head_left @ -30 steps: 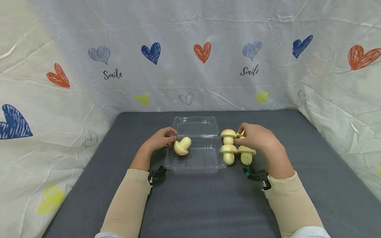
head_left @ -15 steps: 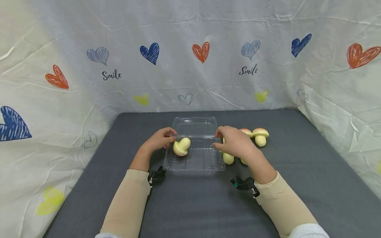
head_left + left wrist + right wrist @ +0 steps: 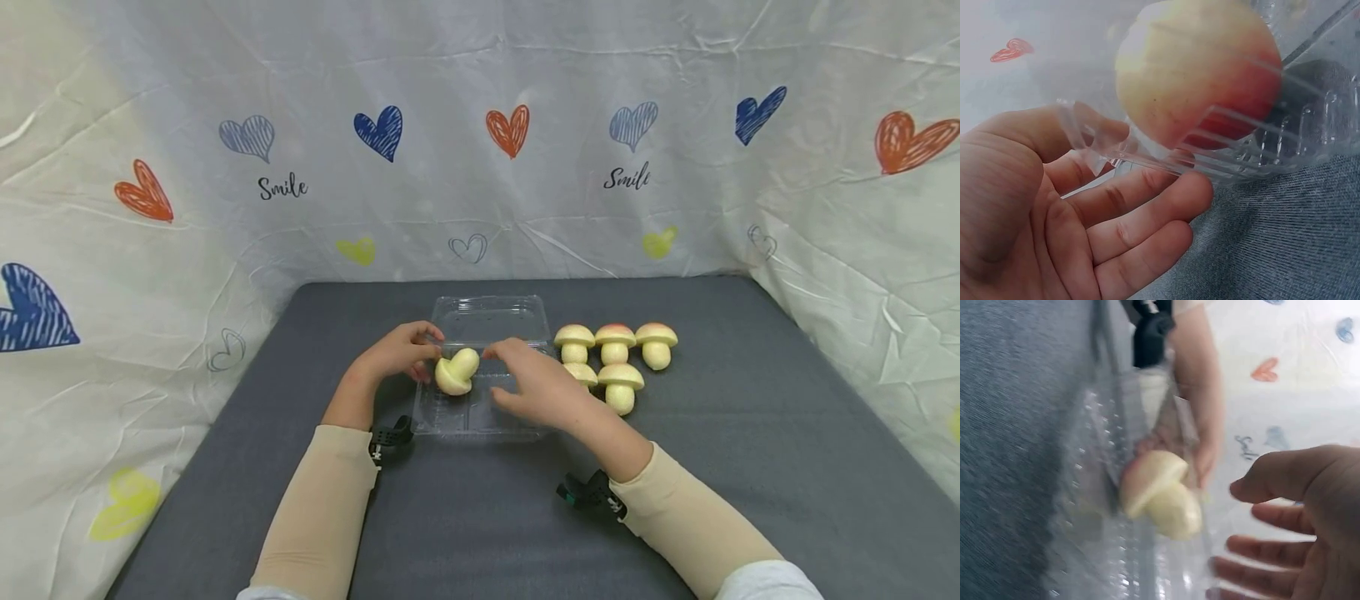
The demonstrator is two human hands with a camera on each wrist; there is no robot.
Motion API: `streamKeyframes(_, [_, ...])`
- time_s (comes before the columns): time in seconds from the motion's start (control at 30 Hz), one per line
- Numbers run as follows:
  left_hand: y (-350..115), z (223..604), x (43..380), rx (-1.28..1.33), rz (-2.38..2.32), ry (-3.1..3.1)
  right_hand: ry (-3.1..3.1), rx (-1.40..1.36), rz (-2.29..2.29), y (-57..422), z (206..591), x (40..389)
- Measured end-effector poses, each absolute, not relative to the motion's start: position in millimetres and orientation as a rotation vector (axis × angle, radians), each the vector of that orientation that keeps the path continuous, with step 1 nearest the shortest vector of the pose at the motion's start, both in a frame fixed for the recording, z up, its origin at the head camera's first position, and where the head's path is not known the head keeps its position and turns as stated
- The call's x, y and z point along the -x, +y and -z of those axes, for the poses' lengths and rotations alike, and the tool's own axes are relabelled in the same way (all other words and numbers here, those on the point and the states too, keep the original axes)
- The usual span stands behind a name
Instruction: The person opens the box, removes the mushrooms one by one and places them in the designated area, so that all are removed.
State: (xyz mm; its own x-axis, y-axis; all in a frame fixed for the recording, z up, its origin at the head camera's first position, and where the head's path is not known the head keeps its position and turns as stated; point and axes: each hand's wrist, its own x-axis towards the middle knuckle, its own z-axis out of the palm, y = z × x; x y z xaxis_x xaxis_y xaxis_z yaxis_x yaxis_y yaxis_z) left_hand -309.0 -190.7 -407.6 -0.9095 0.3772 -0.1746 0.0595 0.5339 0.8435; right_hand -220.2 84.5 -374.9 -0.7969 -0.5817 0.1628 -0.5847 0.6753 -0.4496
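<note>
A clear plastic clamshell box (image 3: pixel 480 425) lies with its lid folded back. My left hand (image 3: pixel 397 352) holds the box's left rim, with thumb (image 3: pixel 1100 122) over the edge and fingers (image 3: pixel 1166 206) beneath. Inside, at the left end, a pale yellow mushroom (image 3: pixel 457 372) with a reddish cap lies tipped over; its cap shows through the wall in the left wrist view. Above the box, my right hand (image 3: pixel 536 387) hangs with fingers and thumb spread, just right of that mushroom and apart from it. Nothing is in this hand, as the right wrist view shows.
Right of the box, several more mushrooms (image 3: pixel 615 343) stand in two rows on the grey cloth-covered table (image 3: pixel 480 533); the right hand partly hides a front one (image 3: pixel 581 373). The open lid (image 3: pixel 491 317) lies behind the box. A white curtain (image 3: pixel 450 200) with hearts hangs at the back.
My right hand has moved left from the mushrooms on the right to above the box, uncovering most of them. My left hand keeps its place at the rim.
</note>
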Motion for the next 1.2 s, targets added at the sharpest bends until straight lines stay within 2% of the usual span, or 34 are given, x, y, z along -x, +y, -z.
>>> streamKeyframes(0.2, [-193.4,407.4,308.1,-0.357,-1.332,2.404,-2.78,-1.338,-0.94,69.2,392.3,220.7])
streamKeyframes(0.33, [-193.4,407.1,308.6,-0.368,-1.323,2.394,-2.812,-1.409,-0.877,62.9,399.9,221.2])
streamKeyframes(0.6, [-194.8,405.8,309.8,-0.37,-1.314,2.386,-2.831,-1.199,-0.695,60.0,404.1,222.2])
streamKeyframes(0.9, [-193.9,407.7,307.8,-0.369,-1.302,2.397,-2.795,-1.347,-0.588,57.5,407.0,226.1])
streamKeyframes(1.2, [-191.8,407.1,306.4,-0.366,-1.295,2.404,-2.89,-1.124,-0.597,59.1,403.8,226.9])
